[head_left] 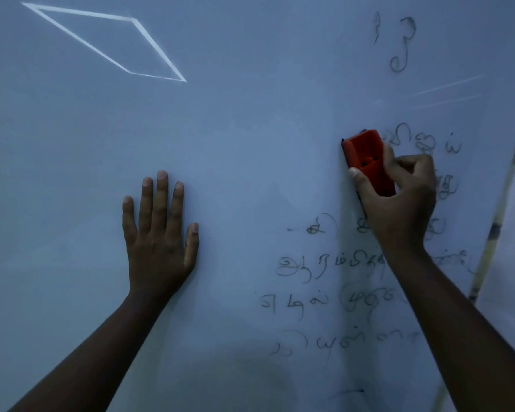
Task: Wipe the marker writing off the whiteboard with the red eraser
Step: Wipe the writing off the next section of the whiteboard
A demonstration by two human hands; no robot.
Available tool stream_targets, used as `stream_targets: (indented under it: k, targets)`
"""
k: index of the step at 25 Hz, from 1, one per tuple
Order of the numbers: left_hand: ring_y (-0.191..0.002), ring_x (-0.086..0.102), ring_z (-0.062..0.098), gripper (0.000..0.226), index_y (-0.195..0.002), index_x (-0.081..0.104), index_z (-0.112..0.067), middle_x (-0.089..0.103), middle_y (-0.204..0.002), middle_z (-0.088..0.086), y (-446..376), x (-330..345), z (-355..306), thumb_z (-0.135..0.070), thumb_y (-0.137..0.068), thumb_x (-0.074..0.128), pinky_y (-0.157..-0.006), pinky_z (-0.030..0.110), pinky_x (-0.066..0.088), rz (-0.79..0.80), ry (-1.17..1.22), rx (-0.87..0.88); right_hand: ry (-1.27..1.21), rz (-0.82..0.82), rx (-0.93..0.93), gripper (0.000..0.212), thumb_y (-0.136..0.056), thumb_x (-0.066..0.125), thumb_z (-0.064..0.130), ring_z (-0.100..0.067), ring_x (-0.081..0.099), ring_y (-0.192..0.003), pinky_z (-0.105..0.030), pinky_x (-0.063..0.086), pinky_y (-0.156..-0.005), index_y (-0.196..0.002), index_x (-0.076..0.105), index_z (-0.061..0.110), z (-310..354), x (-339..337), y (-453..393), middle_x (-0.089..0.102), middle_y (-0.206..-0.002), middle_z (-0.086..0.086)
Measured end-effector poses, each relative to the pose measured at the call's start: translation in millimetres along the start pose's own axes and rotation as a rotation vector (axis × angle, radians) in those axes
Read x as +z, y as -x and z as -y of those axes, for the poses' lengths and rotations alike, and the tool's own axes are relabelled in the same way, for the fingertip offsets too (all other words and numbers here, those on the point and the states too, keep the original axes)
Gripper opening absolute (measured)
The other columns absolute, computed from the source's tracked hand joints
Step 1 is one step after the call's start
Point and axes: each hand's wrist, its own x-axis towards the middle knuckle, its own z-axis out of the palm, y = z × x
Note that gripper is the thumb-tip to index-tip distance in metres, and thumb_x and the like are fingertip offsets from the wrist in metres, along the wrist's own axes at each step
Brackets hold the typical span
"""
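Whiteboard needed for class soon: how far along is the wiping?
Done: the whiteboard looks bare on its left and middle. In hand: the right hand grips the eraser against the board, the left hand rests flat. Left: writing on the right, from the top marks to the lower lines.

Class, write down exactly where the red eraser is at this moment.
In the head view, the red eraser is right of centre against the whiteboard, gripped by the right hand, beside the marker writing.
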Motion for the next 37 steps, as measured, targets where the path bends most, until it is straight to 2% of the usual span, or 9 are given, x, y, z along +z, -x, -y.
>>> stream_targets:
  k: [3,6,10,15,17,23,27,32,37]
  targets:
    - [-0.164,0.01,0.036,0.069,-0.168,0.02,-0.006,0.013,-0.176,0.019,5,1,-1,-0.034,-0.11,0.042,-0.131,0.062,0.01,0.002,0.008,-0.011,-0.036,0.058,-0.036,0.063,-0.083,0.083,0.04,-0.019,0.053,-0.091,-0.036,0.056,-0.076,-0.136,0.064,0.01,18,12,34,0.051,-0.105,-0.002]
    - [-0.164,0.008,0.035,0.068,-0.169,0.019,-0.007,0.013,-0.176,0.019,11,1,-4,-0.034,-0.11,0.042,-0.131,0.062,0.009,0.005,0.011,-0.015,-0.004,0.191,-0.182,0.069,-0.079,0.085,0.035,-0.021,0.048,-0.087,-0.032,0.045,-0.071,-0.139,0.063,0.01,33,27,96,0.053,-0.099,-0.006]
    - [-0.165,0.006,0.034,0.071,-0.169,0.016,-0.007,0.01,-0.176,0.018,23,2,-6,-0.035,-0.109,0.042,-0.131,0.062,0.008,0.022,0.031,-0.018,0.044,0.381,-0.451,0.063,-0.084,0.076,0.035,-0.026,0.05,-0.088,-0.044,0.048,-0.071,-0.141,0.058,0.013,34,38,181,0.055,-0.101,-0.009]
    - [-0.165,0.006,0.034,0.07,-0.169,0.018,-0.007,0.011,-0.176,0.019,39,3,-4,-0.036,-0.109,0.042,-0.131,0.061,0.008,0.041,0.018,0.006,0.111,0.413,-0.532,0.062,-0.087,0.073,0.042,-0.026,0.053,-0.088,-0.044,0.05,-0.07,-0.142,0.058,0.018,33,33,183,0.056,-0.101,-0.007]
    - [-0.165,0.007,0.034,0.07,-0.168,0.019,-0.006,0.013,-0.176,0.019,45,4,-3,-0.036,-0.109,0.043,-0.131,0.061,0.009,0.042,0.012,0.018,0.126,0.374,-0.456,0.067,-0.083,0.081,0.04,-0.026,0.052,-0.087,-0.041,0.051,-0.071,-0.142,0.059,0.019,28,27,162,0.055,-0.102,-0.008]
    - [-0.165,0.007,0.033,0.069,-0.168,0.021,-0.006,0.017,-0.175,0.02,64,5,-1,-0.034,-0.11,0.045,-0.131,0.06,0.008,0.033,0.005,0.016,0.005,0.08,0.211,0.078,-0.084,0.078,0.049,-0.017,0.054,-0.093,-0.038,0.058,-0.081,-0.151,0.051,0.021,-17,0,107,0.045,-0.108,-0.002]
    - [-0.165,0.005,0.032,0.069,-0.168,0.021,-0.006,0.014,-0.175,0.019,74,8,-3,-0.034,-0.11,0.044,-0.131,0.059,0.007,0.034,0.005,0.018,-0.041,-0.042,0.309,0.073,-0.087,0.08,0.043,-0.015,0.05,-0.095,-0.034,0.057,-0.086,-0.149,0.055,0.014,-17,7,110,0.041,-0.107,-0.003]
    - [-0.164,0.004,0.031,0.07,-0.169,0.017,-0.008,0.012,-0.174,0.017,86,9,-5,-0.034,-0.11,0.044,-0.131,0.059,0.007,0.034,0.01,0.009,-0.029,0.138,-0.001,0.072,-0.086,0.077,0.033,-0.028,0.049,-0.096,-0.042,0.05,-0.081,-0.151,0.05,0.02,6,33,189,0.048,-0.107,-0.009]
    - [-0.164,0.004,0.031,0.069,-0.169,0.014,-0.008,0.015,-0.174,0.021,97,9,-5,-0.035,-0.111,0.041,-0.131,0.06,0.006,0.059,0.011,0.006,0.052,0.454,-0.268,0.063,-0.083,0.083,0.031,-0.031,0.053,-0.092,-0.045,0.045,-0.077,-0.143,0.062,0.024,12,35,300,0.054,-0.106,-0.009]
